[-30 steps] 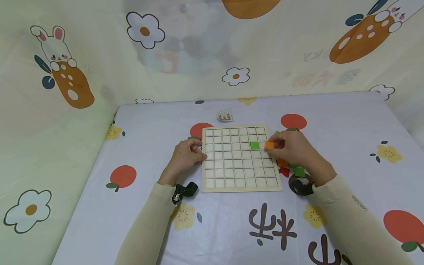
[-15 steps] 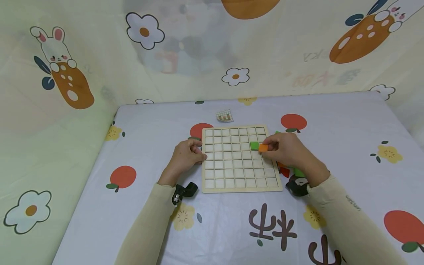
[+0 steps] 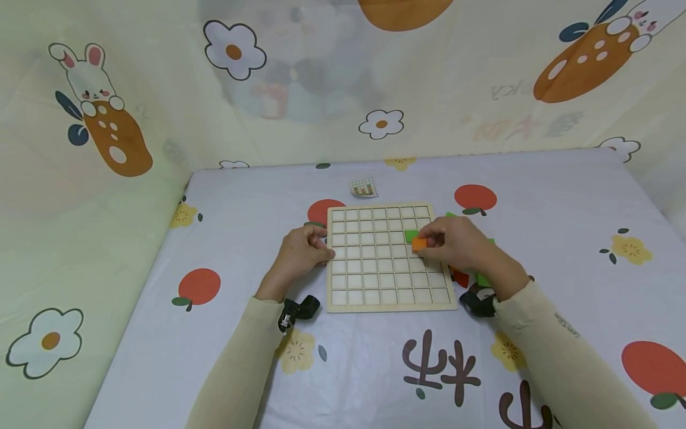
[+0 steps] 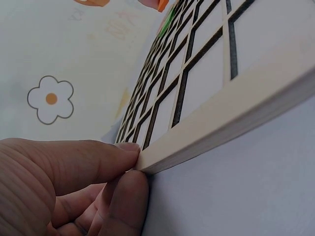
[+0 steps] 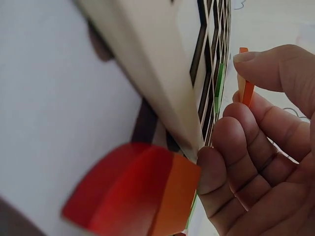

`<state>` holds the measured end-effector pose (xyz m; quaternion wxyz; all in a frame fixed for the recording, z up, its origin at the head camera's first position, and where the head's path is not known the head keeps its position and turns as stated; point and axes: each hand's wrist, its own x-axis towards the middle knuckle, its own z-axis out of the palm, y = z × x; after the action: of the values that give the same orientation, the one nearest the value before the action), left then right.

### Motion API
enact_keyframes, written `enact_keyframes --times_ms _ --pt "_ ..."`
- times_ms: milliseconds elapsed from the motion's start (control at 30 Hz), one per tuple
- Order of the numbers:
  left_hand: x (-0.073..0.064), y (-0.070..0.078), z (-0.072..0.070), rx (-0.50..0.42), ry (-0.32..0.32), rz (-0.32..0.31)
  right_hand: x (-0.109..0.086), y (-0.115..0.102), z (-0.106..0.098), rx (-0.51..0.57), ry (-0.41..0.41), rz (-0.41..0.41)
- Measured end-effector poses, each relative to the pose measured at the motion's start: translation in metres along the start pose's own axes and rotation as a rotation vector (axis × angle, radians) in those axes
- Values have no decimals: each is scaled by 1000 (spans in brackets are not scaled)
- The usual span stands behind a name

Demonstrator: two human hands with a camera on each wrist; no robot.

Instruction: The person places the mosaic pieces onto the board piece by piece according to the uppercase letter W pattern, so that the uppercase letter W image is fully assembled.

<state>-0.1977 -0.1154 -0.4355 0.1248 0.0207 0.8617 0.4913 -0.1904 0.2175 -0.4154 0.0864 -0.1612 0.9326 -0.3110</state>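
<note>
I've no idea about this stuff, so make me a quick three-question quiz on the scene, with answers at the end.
1. Multiple choice: what colour is the pinched tile in the right hand? A) green B) orange C) blue
2. True or false: the left hand is holding a tile too.
3. Fill in: the second tile, lying on the grid board, is ____.

Key:
1. B
2. False; the left hand touches the grid board's edge.
3. green

Right grip (image 5: 270, 157) pinching orange tile (image 5: 249, 93), green tile (image 5: 219, 88), gridded board (image 5: 160, 73)
</note>
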Motion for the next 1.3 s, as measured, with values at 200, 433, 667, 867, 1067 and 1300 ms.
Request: enact_keyframes --times_ms 200,433,667,867,1067,1300 --pt "0 -1 0 0 2 3 2 -2 1 4 -28 19" --pt "0 -1 1 5 1 6 4 -4 3 21 -58 34" --pt "1 -2 1 1 0 5 5 -3 3 21 -65 27" --pt "1 -2 1 4 -3 6 4 -2 4 12 -56 5" --pt "1 -2 0 3 -8 15 5 -2 5 4 -47 -8" --pt "1 -2 0 2 -4 15 5 -1 5 -4 -45 -21"
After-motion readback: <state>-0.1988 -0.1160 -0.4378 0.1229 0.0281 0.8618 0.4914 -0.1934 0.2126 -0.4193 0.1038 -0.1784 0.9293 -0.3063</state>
